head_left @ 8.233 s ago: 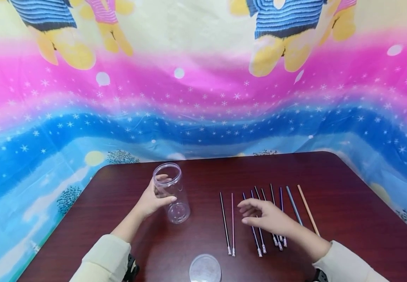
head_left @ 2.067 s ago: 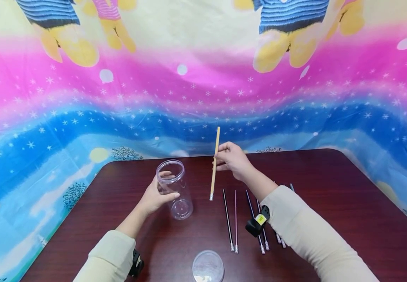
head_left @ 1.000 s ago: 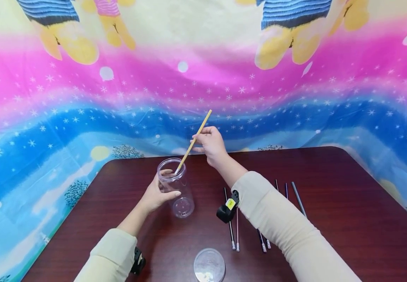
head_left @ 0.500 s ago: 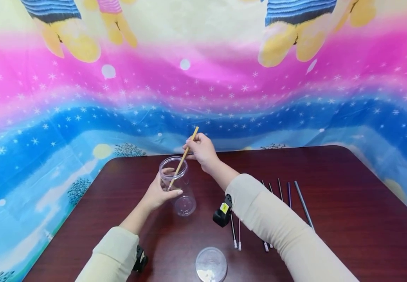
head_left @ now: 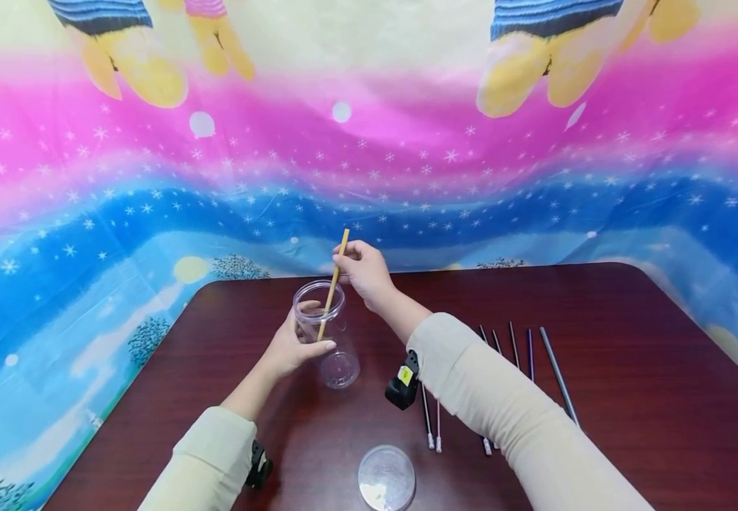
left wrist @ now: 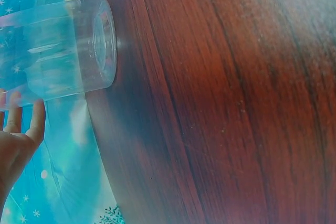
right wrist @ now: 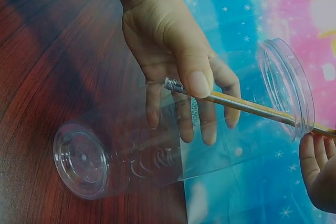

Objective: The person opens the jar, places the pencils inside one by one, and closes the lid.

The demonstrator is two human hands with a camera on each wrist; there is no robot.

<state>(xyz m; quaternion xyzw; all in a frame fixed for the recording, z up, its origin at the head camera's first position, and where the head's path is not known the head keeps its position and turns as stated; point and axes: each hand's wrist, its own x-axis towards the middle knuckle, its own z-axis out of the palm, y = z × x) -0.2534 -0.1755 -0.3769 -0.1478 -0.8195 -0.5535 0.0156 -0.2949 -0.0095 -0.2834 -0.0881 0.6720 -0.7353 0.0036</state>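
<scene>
A clear plastic jar [head_left: 340, 369] stands mouth up and slightly tilted, with my left hand [head_left: 286, 351] gripping its upper side. I cannot tell whether its base touches the table. My right hand [head_left: 369, 273] pinches a yellow pencil [head_left: 336, 284] near its upper end, above the rim. The pencil's lower part is inside the jar, eraser end down. In the right wrist view the metal ferrule [right wrist: 173, 84] shows through the wall, in front of the left thumb [right wrist: 198, 83]. The left wrist view shows the jar's lower body [left wrist: 68, 45] and a few left fingers [left wrist: 37, 121].
A round clear lid [head_left: 387, 477] lies near the front of the dark red table [head_left: 650, 341]. Right of the jar lie a black pencil [head_left: 428, 419], a pink one [head_left: 438, 426], several dark ones [head_left: 531, 355] and a grey-blue one [head_left: 559, 372], partly hidden by my right sleeve [head_left: 471, 376].
My right hand has taken the yellow pencil from the table's right side, carried it left and lowered its eraser end into the jar. Its tilt is now steeper. My left hand still holds the jar.
</scene>
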